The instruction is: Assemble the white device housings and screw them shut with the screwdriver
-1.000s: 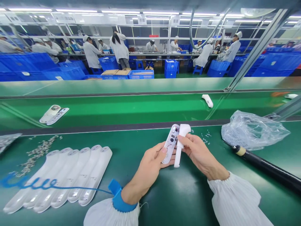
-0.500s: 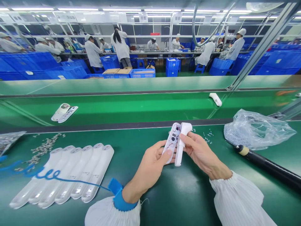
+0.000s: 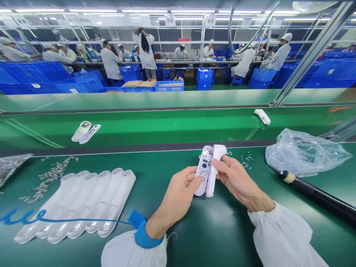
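Note:
In the head view, my left hand [image 3: 179, 194] pinches a long white housing half [image 3: 204, 168] that carries electronic parts and thin wires. My right hand [image 3: 236, 180] grips a slim white plastic shell [image 3: 213, 181] with a wider, bent top end. The two pieces stand side by side, slightly spread at an angle, over the green bench. Fingers hide their lower and back edges. A blue wrist strap [image 3: 147, 233] with a coiled cord circles my left wrist. Left of my hands lies a row of several white shells [image 3: 115, 200], flat on the bench.
Small screws [image 3: 51, 178] lie scattered at the left, more [image 3: 246, 159] beyond my right hand. A clear plastic bag [image 3: 303, 154] and a black electric screwdriver [image 3: 314, 191] rest at the right. White parts [image 3: 89, 133] and another piece [image 3: 262, 116] sit on the green conveyor [image 3: 172, 126].
The white parts on the conveyor have shifted right. The housing half in my left hand has turned slightly more upright beside the shell. The coiled cord has moved lower and left.

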The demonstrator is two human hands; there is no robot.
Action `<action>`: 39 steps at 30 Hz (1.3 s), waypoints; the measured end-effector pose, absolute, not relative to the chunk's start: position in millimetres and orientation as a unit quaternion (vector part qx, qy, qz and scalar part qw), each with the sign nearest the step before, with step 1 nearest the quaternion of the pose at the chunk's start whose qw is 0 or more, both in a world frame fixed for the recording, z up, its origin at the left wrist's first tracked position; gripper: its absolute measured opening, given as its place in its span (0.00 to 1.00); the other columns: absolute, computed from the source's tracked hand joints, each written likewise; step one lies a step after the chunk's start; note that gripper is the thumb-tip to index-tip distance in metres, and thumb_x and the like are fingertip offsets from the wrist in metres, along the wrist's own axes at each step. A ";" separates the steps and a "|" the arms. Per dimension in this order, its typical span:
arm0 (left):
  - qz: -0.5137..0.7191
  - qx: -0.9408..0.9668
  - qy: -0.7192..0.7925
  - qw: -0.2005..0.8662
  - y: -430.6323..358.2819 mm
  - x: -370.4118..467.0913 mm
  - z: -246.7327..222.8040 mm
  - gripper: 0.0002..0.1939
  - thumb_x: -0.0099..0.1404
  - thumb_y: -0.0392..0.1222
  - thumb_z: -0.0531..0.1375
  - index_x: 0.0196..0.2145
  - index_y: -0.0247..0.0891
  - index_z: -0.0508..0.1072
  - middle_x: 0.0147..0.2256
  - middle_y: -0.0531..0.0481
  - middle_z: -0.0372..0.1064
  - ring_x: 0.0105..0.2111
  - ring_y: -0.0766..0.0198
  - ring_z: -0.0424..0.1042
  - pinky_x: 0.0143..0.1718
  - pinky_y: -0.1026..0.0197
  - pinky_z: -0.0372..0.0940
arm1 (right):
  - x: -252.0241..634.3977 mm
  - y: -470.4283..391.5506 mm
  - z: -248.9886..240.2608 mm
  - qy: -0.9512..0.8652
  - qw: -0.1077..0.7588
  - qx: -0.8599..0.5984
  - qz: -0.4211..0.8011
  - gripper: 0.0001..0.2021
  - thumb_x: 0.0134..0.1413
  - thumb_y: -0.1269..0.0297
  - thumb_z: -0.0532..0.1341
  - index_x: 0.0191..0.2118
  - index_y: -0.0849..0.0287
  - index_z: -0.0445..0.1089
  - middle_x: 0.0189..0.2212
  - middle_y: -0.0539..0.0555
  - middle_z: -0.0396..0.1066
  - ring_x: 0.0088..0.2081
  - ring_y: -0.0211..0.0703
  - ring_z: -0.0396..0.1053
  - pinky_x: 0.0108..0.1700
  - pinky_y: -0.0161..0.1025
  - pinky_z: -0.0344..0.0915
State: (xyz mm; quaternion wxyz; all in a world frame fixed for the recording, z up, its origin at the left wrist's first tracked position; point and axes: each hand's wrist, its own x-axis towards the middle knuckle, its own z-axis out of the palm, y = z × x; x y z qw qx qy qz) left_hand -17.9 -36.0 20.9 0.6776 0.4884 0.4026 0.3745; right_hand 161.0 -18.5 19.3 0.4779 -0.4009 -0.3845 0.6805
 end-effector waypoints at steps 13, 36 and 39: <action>0.376 0.513 0.406 0.656 -38.3 -14.9 18.9 0.18 0.70 0.44 0.60 0.55 0.36 0.69 0.47 0.43 0.76 0.40 0.57 0.76 0.43 0.55 0.71 | 160.8 -17.7 17.0 -0.382 0.475 -0.389 0.691 0.21 0.59 0.53 0.65 0.53 0.60 0.70 0.44 0.59 0.77 0.42 0.50 0.75 0.34 0.42 0.72; 0.445 0.611 0.411 0.510 -40.3 -15.8 14.0 0.20 0.74 0.45 0.55 0.62 0.51 0.68 0.63 0.53 0.64 0.61 0.56 0.66 0.62 0.55 0.62 | 160.7 -16.3 4.6 -0.416 0.524 -0.363 0.648 0.16 0.62 0.58 0.64 0.54 0.53 0.73 0.51 0.55 0.74 0.53 0.49 0.71 0.60 0.50 0.65; 0.454 0.599 0.404 0.522 -40.0 -15.4 12.4 0.20 0.73 0.42 0.57 0.61 0.50 0.70 0.62 0.54 0.65 0.62 0.57 0.66 0.64 0.55 0.61 | 160.7 -16.6 3.4 -0.426 0.529 -0.373 0.632 0.16 0.60 0.58 0.65 0.53 0.53 0.73 0.51 0.55 0.74 0.53 0.49 0.71 0.58 0.50 0.67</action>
